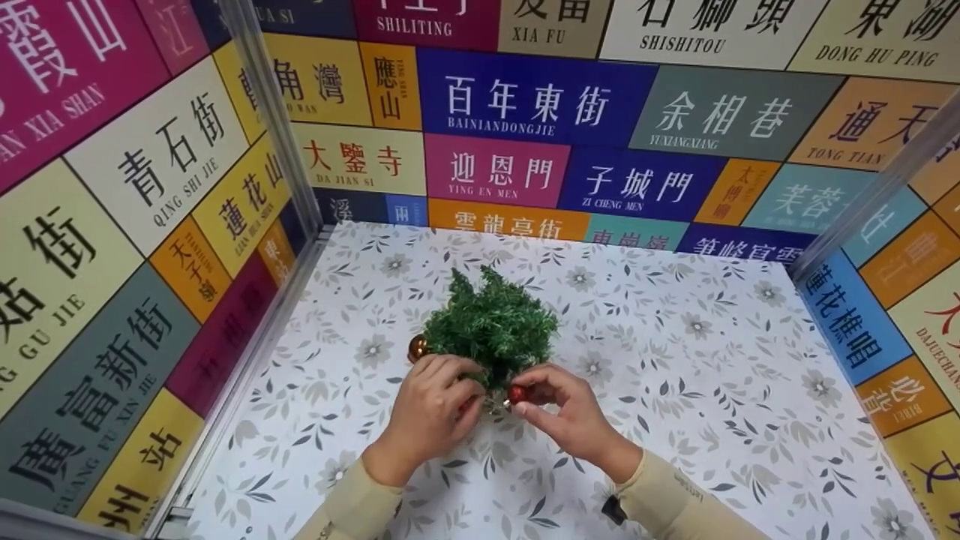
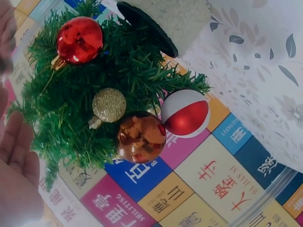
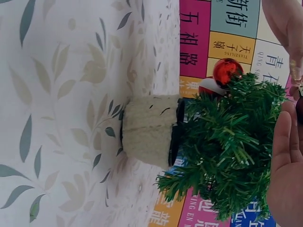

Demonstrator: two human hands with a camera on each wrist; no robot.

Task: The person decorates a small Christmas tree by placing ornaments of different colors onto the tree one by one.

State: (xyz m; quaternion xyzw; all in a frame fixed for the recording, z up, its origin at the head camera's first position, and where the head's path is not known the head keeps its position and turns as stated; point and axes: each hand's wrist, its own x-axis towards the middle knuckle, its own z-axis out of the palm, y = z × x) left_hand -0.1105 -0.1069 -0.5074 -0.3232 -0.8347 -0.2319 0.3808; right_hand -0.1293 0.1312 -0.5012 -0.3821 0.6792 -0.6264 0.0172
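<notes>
A small green artificial Christmas tree (image 1: 491, 322) stands between and just beyond both hands. My right hand (image 1: 564, 411) pinches a shiny red bauble (image 1: 517, 393) by thumb and fingers, its metal cap toward the left hand. Close to that cap, my left hand (image 1: 435, 405) has curled fingers; in the right wrist view its fingertips pinch a thin golden string (image 3: 293, 66). On the tree hang another red bauble (image 2: 79, 40), a glittery gold bauble (image 2: 109, 105), a copper bauble (image 2: 142, 137) and a red-and-white bauble (image 2: 185, 113).
The tree's pot (image 3: 149, 130) is wrapped in beige fabric and has a dark rim. A white tablecloth (image 1: 675, 450) with leaf and flower prints covers the table. Panels with coloured signs (image 1: 536, 97) rise at the back and both sides, joined by metal posts (image 1: 281, 112).
</notes>
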